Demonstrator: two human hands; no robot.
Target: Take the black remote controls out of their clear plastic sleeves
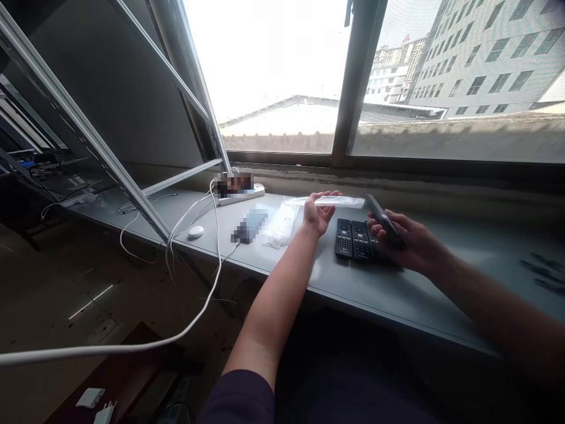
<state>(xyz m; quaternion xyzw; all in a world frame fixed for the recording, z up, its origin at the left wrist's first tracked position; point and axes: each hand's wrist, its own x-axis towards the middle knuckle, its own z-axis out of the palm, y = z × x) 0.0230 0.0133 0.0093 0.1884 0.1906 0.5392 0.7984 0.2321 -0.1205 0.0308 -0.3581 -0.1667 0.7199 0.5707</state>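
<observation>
A clear plastic bag (348,202) lies across the fingers of my left hand (320,213), palm up, its far end pointing right. My right hand (408,235) grips a dark remote control (383,221), tilted with its upper end close to the bag's end; the two look apart. Below, several black remote controls (344,238) lie side by side on the grey table (326,280), partly hidden by my right hand. More clear plastic bags (280,227) lie in a pile to the left of my left hand.
A white power strip (241,195) sits by the window ledge. White cables (216,235) hang over the table's front edge near a metal frame post (145,206). A round white object (195,232) and a blurred-out device (249,227) lie left. Dark items (547,271) lie far right.
</observation>
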